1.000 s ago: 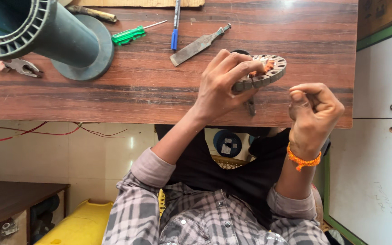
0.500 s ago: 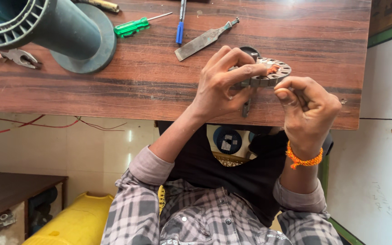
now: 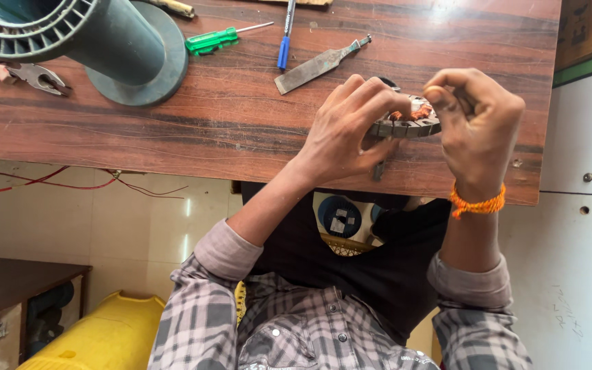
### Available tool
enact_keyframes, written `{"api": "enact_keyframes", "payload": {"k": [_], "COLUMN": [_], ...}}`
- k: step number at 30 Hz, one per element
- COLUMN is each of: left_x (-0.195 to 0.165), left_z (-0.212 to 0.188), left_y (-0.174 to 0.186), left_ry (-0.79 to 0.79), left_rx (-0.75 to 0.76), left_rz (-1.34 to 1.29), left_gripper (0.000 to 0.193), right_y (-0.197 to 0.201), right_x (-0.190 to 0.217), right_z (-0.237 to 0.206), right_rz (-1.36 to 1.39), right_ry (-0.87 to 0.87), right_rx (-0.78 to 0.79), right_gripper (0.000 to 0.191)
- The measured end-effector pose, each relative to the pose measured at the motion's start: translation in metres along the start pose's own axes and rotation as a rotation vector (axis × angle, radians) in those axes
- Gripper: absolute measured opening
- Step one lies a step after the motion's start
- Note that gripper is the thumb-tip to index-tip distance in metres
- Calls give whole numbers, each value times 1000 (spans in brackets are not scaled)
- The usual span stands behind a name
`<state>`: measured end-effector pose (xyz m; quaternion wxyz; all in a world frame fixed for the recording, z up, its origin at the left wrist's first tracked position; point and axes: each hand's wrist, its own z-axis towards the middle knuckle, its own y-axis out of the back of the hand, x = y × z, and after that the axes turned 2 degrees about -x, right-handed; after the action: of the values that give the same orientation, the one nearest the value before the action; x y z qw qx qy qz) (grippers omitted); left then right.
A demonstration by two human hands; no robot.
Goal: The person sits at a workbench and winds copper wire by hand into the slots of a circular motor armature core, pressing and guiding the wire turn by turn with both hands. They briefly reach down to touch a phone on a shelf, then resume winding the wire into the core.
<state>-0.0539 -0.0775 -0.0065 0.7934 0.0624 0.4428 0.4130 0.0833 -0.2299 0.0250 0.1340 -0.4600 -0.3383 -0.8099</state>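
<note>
Wooden and dark-grained, the desk (image 3: 173, 137) fills the top of the view, with pale floor tiles and a yellow bin (image 3: 97, 336) below its edge. Near the front edge of the desk, a round metal stator (image 3: 405, 122) with copper windings sits between both hands. The left hand (image 3: 344, 130) curls around its rim, fingers (image 3: 371, 103) closed over the top and thumb underneath, apparently to keep the disc steady and tilted toward the face. The right hand (image 3: 477, 113) meets it from the other side, its fingers pinched together at the windings; whether they grip a wire I cannot tell. An orange thread band (image 3: 477, 204) circles that wrist. Just beyond the left fingers lies a flat file (image 3: 316, 65); farther off are a blue pen (image 3: 286, 38), a green screwdriver (image 3: 217, 39), a large grey-green spool (image 3: 97, 41) and pliers (image 3: 39, 77), all within arm's reach yet clear of the work.
</note>
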Motion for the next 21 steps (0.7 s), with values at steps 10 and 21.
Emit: {"api": "enact_keyframes", "payload": {"k": [10,21], "left_x": [24,55], "left_z": [54,51], "left_y": [-9,15], "left_ry": [429,307], "left_rx": [269,506], "left_rz": [-236,-598], "left_gripper": [46,13], "right_y": [4,2], "right_x": [3,40], "right_z": [22,-34], "right_rz": [-165,-33], "right_ry": [9,-169], "right_rx": [41,-37], "right_gripper": [5,12]}}
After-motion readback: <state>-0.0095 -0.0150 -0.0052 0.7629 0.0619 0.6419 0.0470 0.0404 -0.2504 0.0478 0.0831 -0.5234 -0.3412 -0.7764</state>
